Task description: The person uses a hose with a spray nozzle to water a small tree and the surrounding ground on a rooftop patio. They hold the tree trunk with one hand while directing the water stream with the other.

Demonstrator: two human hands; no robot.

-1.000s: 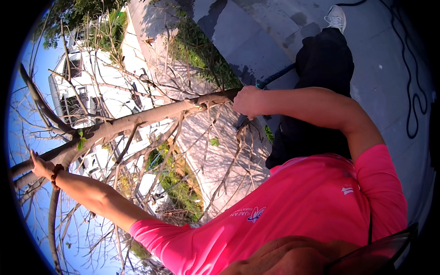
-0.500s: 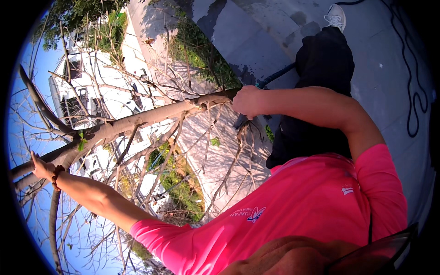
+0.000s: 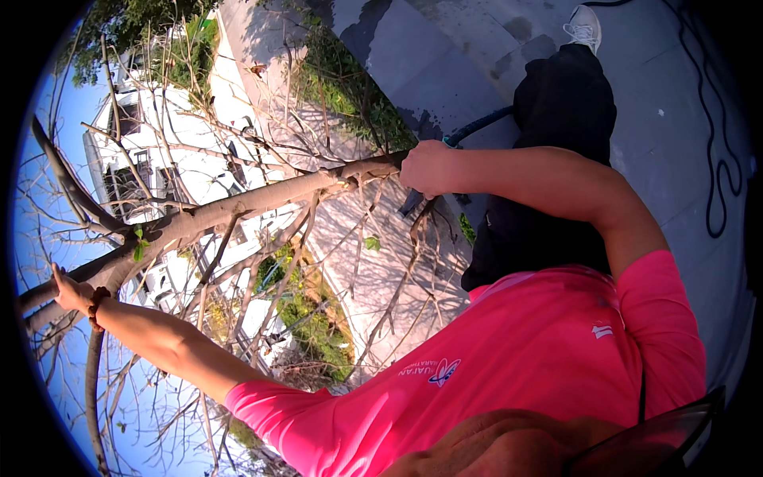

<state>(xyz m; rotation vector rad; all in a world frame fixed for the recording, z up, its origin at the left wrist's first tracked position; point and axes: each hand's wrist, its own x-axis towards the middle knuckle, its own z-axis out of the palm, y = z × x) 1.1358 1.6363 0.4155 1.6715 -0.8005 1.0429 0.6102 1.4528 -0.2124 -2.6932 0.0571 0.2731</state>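
Note:
A thick bare tree limb (image 3: 254,196) stretches from the far left to the middle of the view. At its left end my left hand (image 3: 73,294), with a brown bead bracelet (image 3: 98,308) at the wrist, grips it. One digit points up and the other fingers are mostly hidden. My right hand (image 3: 427,169) is closed in a fist at the limb's right end. A dark blue-green hose or cable (image 3: 481,123) comes out beside this fist and runs to my leg. Part of a dark object (image 3: 411,202) shows below the fist; what I hold is hidden.
Thin side branches (image 3: 413,258) spread below and around the limb. Grey paving (image 3: 660,151), wet in patches, lies under my white shoe (image 3: 584,29). A black cable (image 3: 713,171) loops at the right. Beyond the paving edge are shrubs (image 3: 342,79), a path and a white building.
My right hand has shifted slightly to the left, and the hose or cable beside it bends a little more. My left hand stays on the limb.

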